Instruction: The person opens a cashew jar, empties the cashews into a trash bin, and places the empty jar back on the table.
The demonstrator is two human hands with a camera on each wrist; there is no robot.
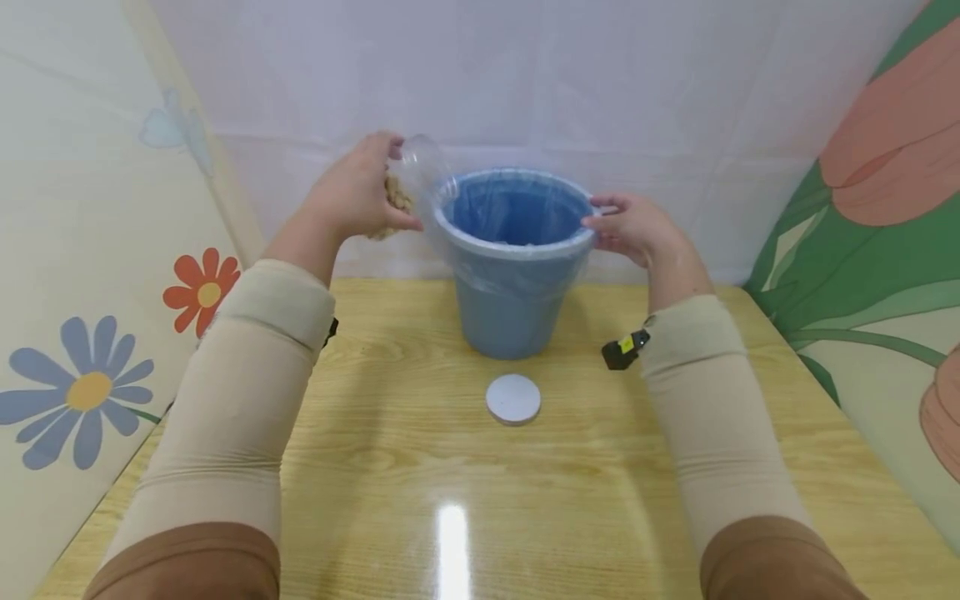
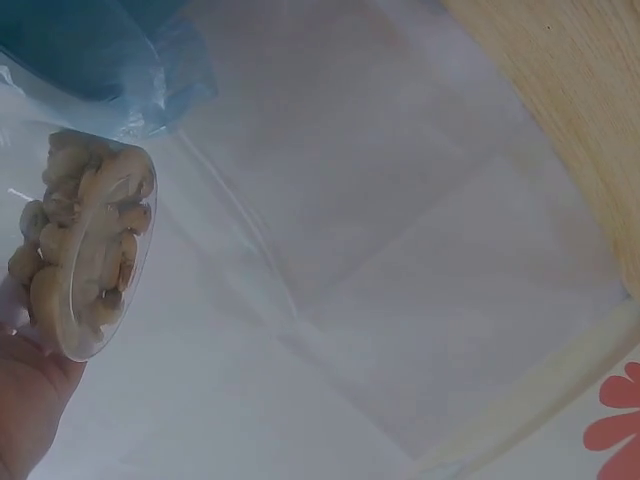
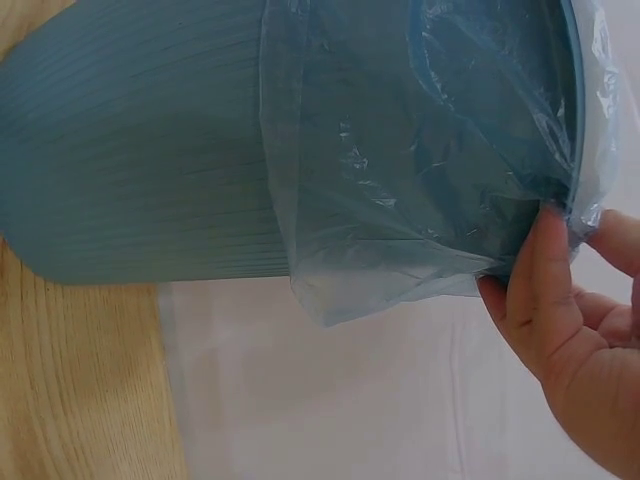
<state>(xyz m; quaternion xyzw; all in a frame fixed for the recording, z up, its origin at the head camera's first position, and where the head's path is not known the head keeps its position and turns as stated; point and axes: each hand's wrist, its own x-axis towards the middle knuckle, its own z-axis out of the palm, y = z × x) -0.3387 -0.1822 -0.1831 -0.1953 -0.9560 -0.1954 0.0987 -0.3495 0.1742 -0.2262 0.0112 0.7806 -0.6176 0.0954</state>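
Observation:
A blue bin (image 1: 510, 308) stands upright at the back of the table, lined with a clear plastic bag (image 3: 370, 240) folded down over its rim. My left hand (image 1: 348, 196) grips a clear plastic jar (image 1: 422, 158) tipped on its side, its mouth end at the bin's left rim. Light brown pieces, perhaps nuts or dried mushrooms (image 2: 95, 215), lie heaped toward the jar's base. On the other side, my right hand (image 1: 637, 229) pinches the bin's right rim and the bag between thumb and fingers. A round white lid (image 1: 513, 398) lies flat in front of the bin.
The wood-grain table (image 1: 420, 467) runs back to a white cloth (image 1: 375, 75). Flower-printed panels stand at both sides, with a red flower (image 1: 207, 293) on the left one. A small black wrist camera (image 1: 624, 350) sits at the right cuff.

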